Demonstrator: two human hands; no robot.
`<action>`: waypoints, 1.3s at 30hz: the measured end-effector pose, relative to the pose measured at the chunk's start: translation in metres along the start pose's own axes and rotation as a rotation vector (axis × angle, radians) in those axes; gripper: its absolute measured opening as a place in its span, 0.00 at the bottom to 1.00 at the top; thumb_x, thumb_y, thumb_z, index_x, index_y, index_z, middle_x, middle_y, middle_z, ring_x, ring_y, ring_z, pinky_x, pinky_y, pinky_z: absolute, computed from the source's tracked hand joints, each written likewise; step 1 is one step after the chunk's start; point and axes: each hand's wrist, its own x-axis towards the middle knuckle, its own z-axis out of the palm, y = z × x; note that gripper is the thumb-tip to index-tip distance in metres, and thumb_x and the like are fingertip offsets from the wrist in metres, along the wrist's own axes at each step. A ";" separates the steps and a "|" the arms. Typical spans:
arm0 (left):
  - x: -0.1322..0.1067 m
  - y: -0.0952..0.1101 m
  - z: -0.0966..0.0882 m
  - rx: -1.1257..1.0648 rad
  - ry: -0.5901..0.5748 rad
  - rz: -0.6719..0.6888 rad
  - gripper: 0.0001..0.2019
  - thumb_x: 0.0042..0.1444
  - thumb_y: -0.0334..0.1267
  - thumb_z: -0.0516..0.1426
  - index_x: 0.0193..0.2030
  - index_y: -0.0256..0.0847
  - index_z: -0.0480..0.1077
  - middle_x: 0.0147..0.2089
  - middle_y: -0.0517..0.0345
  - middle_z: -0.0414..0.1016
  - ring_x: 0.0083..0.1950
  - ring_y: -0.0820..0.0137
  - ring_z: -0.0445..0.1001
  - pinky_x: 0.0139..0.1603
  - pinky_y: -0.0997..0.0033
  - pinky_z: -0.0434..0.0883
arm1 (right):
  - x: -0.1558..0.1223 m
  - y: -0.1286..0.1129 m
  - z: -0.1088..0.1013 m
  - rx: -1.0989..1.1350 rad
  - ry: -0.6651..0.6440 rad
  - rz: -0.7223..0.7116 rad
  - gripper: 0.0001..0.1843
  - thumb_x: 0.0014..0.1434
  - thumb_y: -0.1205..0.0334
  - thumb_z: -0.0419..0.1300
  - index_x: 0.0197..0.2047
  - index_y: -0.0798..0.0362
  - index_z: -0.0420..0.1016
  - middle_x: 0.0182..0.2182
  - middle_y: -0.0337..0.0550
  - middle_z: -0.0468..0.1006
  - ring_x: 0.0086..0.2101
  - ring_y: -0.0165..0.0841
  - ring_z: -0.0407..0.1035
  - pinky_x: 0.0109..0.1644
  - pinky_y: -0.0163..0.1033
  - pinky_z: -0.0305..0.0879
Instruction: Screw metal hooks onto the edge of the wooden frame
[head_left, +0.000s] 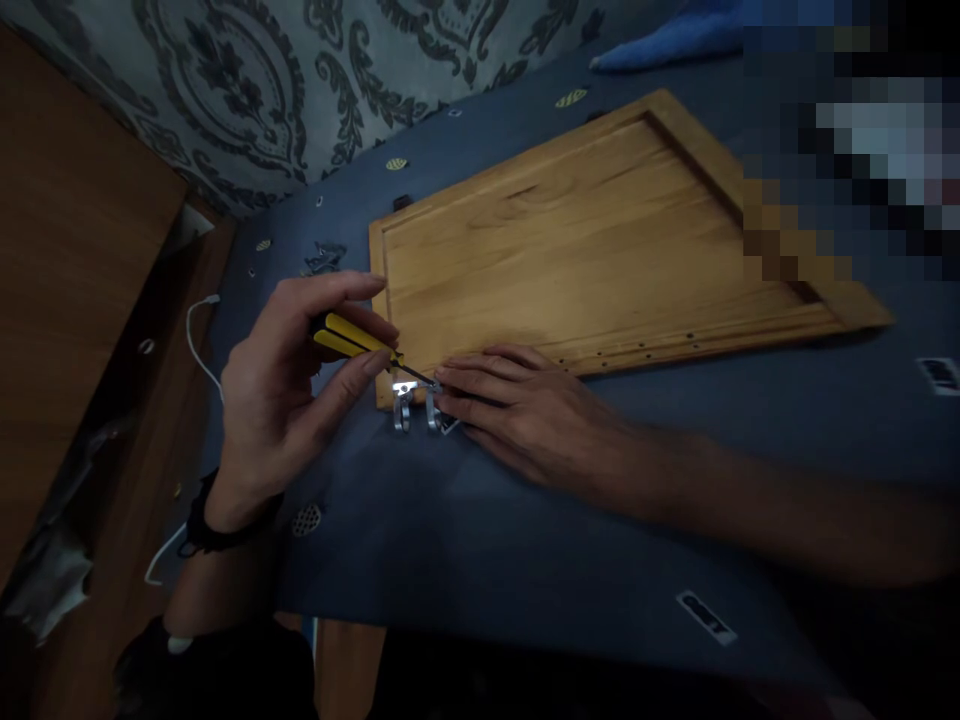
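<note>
My left hand (281, 370) is closed on a screwdriver (352, 338) with a yellow and black handle. Its thin shaft slants down to the right, and the tip meets a small metal hook (433, 408). A second metal hook (403, 405) sits just left of it, at the near left corner of a wooden panel (570, 230). My right hand (540, 410) lies flat on the panel's near edge, fingers stretched toward the hooks. Its fingertips touch or nearly touch the right-hand hook; exact contact is unclear. Several small dark holes run along the panel's near edge.
A dark blue patterned cloth (487, 560) covers the surface under the panel. A small dark metallic pile (325, 258) lies beyond my left hand. A white cable (196, 335) runs at the left, beside a brown wooden cabinet (82, 250). Patterned wallpaper (300, 80) rises behind.
</note>
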 end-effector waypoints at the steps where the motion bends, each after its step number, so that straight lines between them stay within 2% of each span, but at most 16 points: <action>1: 0.000 -0.001 0.000 0.000 0.003 0.000 0.21 0.61 0.31 0.66 0.59 0.52 0.75 0.48 0.57 0.78 0.46 0.66 0.82 0.42 0.67 0.84 | 0.000 0.000 0.000 0.000 -0.004 0.003 0.19 0.75 0.64 0.49 0.58 0.57 0.78 0.57 0.50 0.81 0.58 0.42 0.73 0.62 0.53 0.69; 6: 0.000 -0.004 0.002 -0.028 0.025 -0.016 0.20 0.61 0.32 0.66 0.59 0.52 0.75 0.51 0.57 0.77 0.45 0.66 0.83 0.45 0.64 0.84 | -0.001 0.000 -0.001 0.017 -0.036 0.019 0.19 0.74 0.65 0.50 0.60 0.55 0.77 0.58 0.50 0.80 0.60 0.42 0.71 0.64 0.53 0.67; 9: 0.000 -0.003 0.004 -0.057 0.036 -0.035 0.19 0.62 0.33 0.65 0.59 0.51 0.74 0.48 0.57 0.78 0.45 0.66 0.83 0.48 0.62 0.83 | -0.001 0.000 -0.002 0.024 -0.028 0.011 0.19 0.73 0.65 0.51 0.60 0.56 0.77 0.58 0.51 0.81 0.59 0.43 0.71 0.63 0.53 0.67; 15: 0.000 -0.001 0.003 -0.152 -0.011 -0.085 0.19 0.63 0.33 0.64 0.60 0.52 0.73 0.47 0.55 0.80 0.48 0.62 0.83 0.51 0.57 0.83 | 0.000 -0.001 -0.005 0.029 -0.023 0.018 0.19 0.73 0.66 0.52 0.61 0.55 0.76 0.58 0.51 0.80 0.59 0.43 0.71 0.63 0.53 0.67; 18: -0.001 -0.002 0.003 -0.169 0.023 -0.098 0.19 0.62 0.33 0.65 0.58 0.52 0.75 0.45 0.56 0.80 0.45 0.63 0.84 0.50 0.59 0.83 | 0.001 -0.001 -0.004 0.016 -0.018 0.017 0.18 0.72 0.66 0.52 0.60 0.57 0.77 0.57 0.52 0.81 0.58 0.43 0.72 0.63 0.53 0.67; 23: -0.001 -0.002 0.006 -0.147 0.062 -0.098 0.18 0.60 0.33 0.67 0.56 0.52 0.76 0.51 0.56 0.79 0.45 0.63 0.84 0.43 0.63 0.85 | 0.001 0.000 -0.001 0.010 0.011 0.000 0.18 0.73 0.66 0.51 0.59 0.58 0.77 0.55 0.52 0.82 0.58 0.43 0.72 0.62 0.52 0.68; 26: -0.002 -0.003 0.006 -0.146 0.056 -0.098 0.18 0.60 0.33 0.67 0.56 0.52 0.76 0.48 0.56 0.80 0.45 0.62 0.84 0.43 0.62 0.85 | 0.000 0.000 0.000 0.009 0.021 -0.012 0.18 0.73 0.66 0.50 0.58 0.60 0.78 0.55 0.52 0.82 0.57 0.43 0.73 0.61 0.52 0.69; 30: -0.002 -0.004 0.005 -0.149 0.051 -0.091 0.18 0.60 0.32 0.67 0.56 0.51 0.76 0.46 0.57 0.79 0.45 0.63 0.85 0.43 0.63 0.85 | 0.001 -0.001 -0.003 0.016 -0.014 0.007 0.19 0.74 0.65 0.48 0.59 0.57 0.77 0.56 0.52 0.81 0.58 0.43 0.72 0.62 0.54 0.69; 35: -0.001 -0.004 0.006 -0.159 0.052 -0.093 0.18 0.59 0.32 0.67 0.55 0.53 0.76 0.45 0.58 0.79 0.45 0.63 0.84 0.44 0.62 0.85 | 0.003 -0.004 -0.009 0.010 -0.054 0.031 0.20 0.74 0.66 0.48 0.59 0.56 0.77 0.57 0.52 0.81 0.58 0.44 0.72 0.64 0.53 0.68; 39: 0.000 -0.002 0.006 -0.193 0.027 -0.104 0.16 0.62 0.33 0.65 0.55 0.52 0.75 0.44 0.58 0.81 0.46 0.64 0.83 0.50 0.59 0.83 | 0.003 -0.005 -0.010 0.001 -0.049 0.022 0.19 0.73 0.67 0.50 0.60 0.57 0.77 0.57 0.51 0.81 0.58 0.43 0.72 0.64 0.51 0.67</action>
